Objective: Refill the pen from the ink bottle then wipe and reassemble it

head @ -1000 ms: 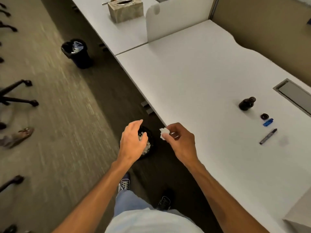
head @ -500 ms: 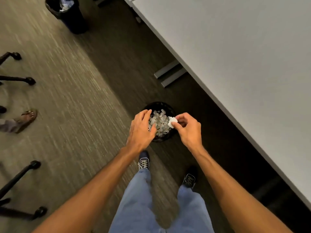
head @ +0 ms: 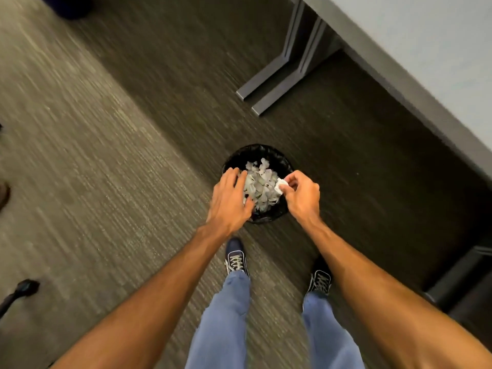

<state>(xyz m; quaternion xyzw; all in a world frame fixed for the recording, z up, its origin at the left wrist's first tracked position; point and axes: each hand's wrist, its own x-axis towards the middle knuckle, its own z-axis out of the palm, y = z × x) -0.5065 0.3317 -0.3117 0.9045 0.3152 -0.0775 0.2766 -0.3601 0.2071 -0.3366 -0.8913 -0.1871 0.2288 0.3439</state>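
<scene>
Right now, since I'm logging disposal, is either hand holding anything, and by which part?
The right hand pinches a crumpled white tissue by its edge at the fingertips, over the bin. The left hand holds nothing.

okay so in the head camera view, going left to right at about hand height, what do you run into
carpet → left hand → crumpled tissues in the black waste bin → small white tissue pinched by the right hand → dark floor under the desk
</scene>
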